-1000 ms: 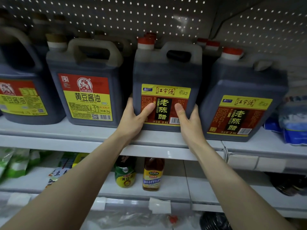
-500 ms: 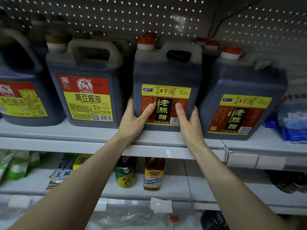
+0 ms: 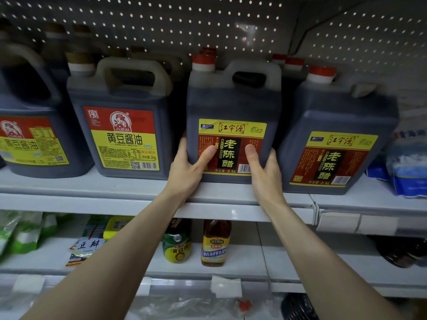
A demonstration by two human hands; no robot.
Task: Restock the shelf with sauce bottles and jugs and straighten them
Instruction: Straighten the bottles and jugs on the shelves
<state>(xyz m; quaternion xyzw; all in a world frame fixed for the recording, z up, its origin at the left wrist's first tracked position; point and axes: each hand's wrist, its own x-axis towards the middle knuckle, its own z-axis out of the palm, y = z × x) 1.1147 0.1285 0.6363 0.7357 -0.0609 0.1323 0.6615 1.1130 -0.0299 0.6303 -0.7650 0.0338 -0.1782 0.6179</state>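
Two hands hold one dark vinegar jug (image 3: 233,102) by its lower corners on the upper shelf (image 3: 138,188). The left hand (image 3: 187,172) grips the lower left corner, with the thumb lying across the front label and the other fingers going round the side, where they are hidden. The right hand (image 3: 265,174) grips the lower right corner in the same way, its thumb on the label near the barcode. The jug stands upright near the front edge of the shelf, and its red and yellow label faces forward. It has a red cap and a handle on top. Just to its left stands a soy sauce jug (image 3: 120,125) with a red and yellow label, and further left is another jug (image 3: 30,125) of the same kind. On the right, close beside the held one, stands a second vinegar jug (image 3: 335,139); it looks turned at an angle. Blue bags (image 3: 409,167) lie at the far right of this shelf. On the lower shelf (image 3: 254,262), between the two forearms, a green jar (image 3: 176,245) and a small bottle (image 3: 216,244) stand side by side.
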